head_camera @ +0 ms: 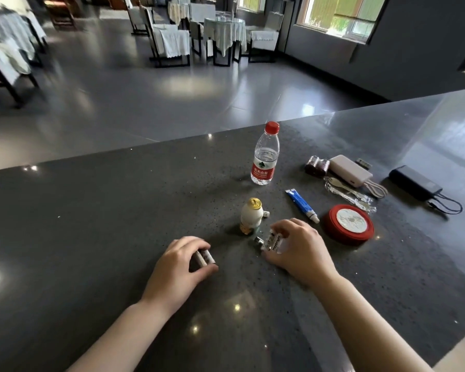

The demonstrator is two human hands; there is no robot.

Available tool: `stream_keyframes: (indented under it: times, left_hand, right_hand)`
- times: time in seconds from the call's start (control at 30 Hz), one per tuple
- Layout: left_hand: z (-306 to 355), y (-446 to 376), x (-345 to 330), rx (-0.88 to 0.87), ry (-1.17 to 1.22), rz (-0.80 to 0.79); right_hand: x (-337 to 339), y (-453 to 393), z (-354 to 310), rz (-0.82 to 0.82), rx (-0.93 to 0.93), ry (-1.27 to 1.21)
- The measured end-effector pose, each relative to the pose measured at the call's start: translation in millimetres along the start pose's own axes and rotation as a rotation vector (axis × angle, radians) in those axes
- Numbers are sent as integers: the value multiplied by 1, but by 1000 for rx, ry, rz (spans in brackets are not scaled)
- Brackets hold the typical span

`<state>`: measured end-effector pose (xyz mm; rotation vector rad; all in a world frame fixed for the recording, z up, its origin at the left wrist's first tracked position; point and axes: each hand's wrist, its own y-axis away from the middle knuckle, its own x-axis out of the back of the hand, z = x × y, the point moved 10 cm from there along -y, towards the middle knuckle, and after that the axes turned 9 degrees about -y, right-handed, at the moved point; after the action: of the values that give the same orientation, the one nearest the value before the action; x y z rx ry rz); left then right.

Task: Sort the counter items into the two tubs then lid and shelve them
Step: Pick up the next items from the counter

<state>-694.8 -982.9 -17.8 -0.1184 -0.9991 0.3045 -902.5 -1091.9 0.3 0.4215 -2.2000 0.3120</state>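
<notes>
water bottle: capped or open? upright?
Capped and upright: the water bottle stands on its base on the counter, red cap on top.

Left half of counter [78, 224] is bare, open passage w/ nothing in the way. Small drink bottle [250, 216] stands just ahead, betw. both hands; water bottle [265, 154] upright farther back. Right side crowded: tube [301, 205], red tape roll [348, 224], foil-wrapped spoon [346, 193], power bank [350, 170], black adapter [414, 182] w/ cable. Narrow gaps there.
</notes>
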Motion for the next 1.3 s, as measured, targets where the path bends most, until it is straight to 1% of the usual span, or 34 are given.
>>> stream_keyframes:
  times: [0.1, 0.2, 0.4, 0.57, 0.7, 0.8, 0.93, 1.03, 1.17, 1.3]
  left_hand:
    - [-6, 24, 25, 43, -19, 51]
    - [-19, 58, 56, 136, -21, 133]
    - [-67, 162, 133, 389, -115, 300]
    - [-105, 306, 213, 650, -229, 452]
    - [-126, 441, 273, 828, -277, 574]
    - [-140, 544, 315, 940, -320, 655]
    - [-163, 669, 368, 1024, -368, 671]
    - [-178, 737, 405, 1046, -405, 640]
    - [-205, 802, 452, 1073, -403, 670]
    - [-245, 840, 490, 1070, -410, 712]
  right_hand:
    - [-5, 20, -34, -34, 103, -19]
    - [-27, 32, -76, -87, 221, -65]
    - [-109, 59, -184, -306, 451, -139]
    - [-185, 140, -307, -484, 668, -218]
    - [-244, 240, -405, -637, 860, -271]
    - [-285, 320, -473, -702, 968, -283]
    - [-333, 419, -552, -761, 1016, -321]
    - [-361, 480, -603, -795, 1033, -348]
    - [-391, 538, -663, -836, 1080, -322]
    - [-429, 568, -720, -851, 1104, -297]
